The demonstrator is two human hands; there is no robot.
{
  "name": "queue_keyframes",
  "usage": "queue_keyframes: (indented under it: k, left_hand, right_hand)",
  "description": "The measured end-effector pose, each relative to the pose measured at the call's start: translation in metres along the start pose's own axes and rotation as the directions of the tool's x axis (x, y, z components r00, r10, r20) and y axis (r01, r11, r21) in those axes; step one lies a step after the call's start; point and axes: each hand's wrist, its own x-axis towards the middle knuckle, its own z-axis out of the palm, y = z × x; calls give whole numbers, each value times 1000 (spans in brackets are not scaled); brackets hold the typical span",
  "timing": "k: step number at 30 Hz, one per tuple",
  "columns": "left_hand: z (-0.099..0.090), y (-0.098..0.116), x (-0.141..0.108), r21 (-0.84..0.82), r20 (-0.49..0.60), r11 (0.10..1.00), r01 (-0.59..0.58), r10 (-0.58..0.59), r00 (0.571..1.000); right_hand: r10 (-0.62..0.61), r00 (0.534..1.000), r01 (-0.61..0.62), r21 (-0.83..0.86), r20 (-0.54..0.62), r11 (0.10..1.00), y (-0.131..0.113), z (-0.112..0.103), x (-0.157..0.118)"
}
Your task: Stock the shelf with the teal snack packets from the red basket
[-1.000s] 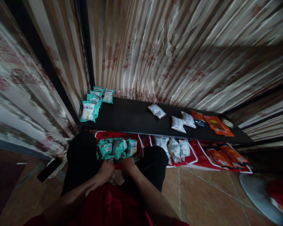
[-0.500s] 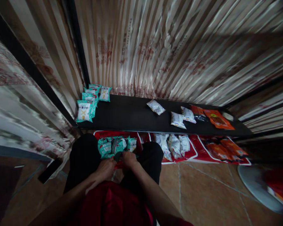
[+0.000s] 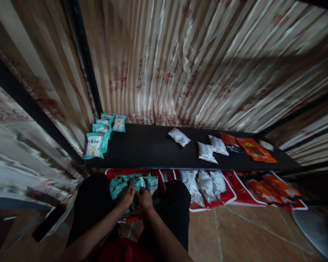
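Note:
Between my knees, my left hand (image 3: 127,197) and my right hand (image 3: 144,199) are close together over a red basket (image 3: 107,174). Their fingers are closed on a teal snack bag (image 3: 137,183), which they partly cover. More teal bags, among them one at the right side (image 3: 153,184), lie in the basket around my hands. On the left end of the black shelf (image 3: 142,149) stand several teal and white snack bags (image 3: 94,145) in a row, with a single bag (image 3: 119,123) beside them.
White snack bags (image 3: 179,137) lie mid-shelf, and orange packets (image 3: 254,149) at its right end. Below the shelf, red baskets hold white bags (image 3: 206,185) and orange packets (image 3: 262,189). A dark flat object (image 3: 48,222) is at lower left. Striped curtains (image 3: 142,72) hang behind.
My view has tilted upward, so the shelf sits lower in it. My hands have moved from the basket's near edge onto the teal bags and are now closed on one.

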Motion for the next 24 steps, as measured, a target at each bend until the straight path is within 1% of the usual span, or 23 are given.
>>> queue_keyframes:
  k: [3, 5, 8, 11, 14, 17, 20, 24]
  left_hand:
    - [-3, 5, -3, 9, 4, 997, 82, -82, 997]
    - [-6, 10, -6, 5, -2, 995, 95, -95, 995]
    - [-10, 17, -10, -26, -18, 992, 120, -121, 993]
    - [-15, 25, -17, -92, -18, 986, 136, -138, 990]
    - [-20, 33, -25, -187, -15, 974, 129, -134, 991]
    - [-24, 40, -32, -265, -40, 958, 113, -128, 991]
    - [-27, 45, -38, -288, -69, 954, 79, -102, 992]
    - [-31, 48, -43, -221, -101, 975, 29, -53, 994]
  right_hand:
    - [-45, 997, 45, -11, -62, 999, -2, 3, -1]
    - [-72, 987, 78, 37, -143, 996, -3, 3, -1]
    - [-89, 968, 133, 181, -233, 974, -6, 2, -3]
    - [-70, 963, 165, 360, -261, 918, -10, 0, -11]
    - [-66, 952, 216, 509, -297, 833, -13, -2, -22]
    - [-66, 943, 255, 580, -326, 774, -15, -4, -31]
    - [-87, 934, 290, 589, -347, 754, -17, -6, -37]
    - [-102, 921, 321, 584, -376, 746, -21, -10, -41]
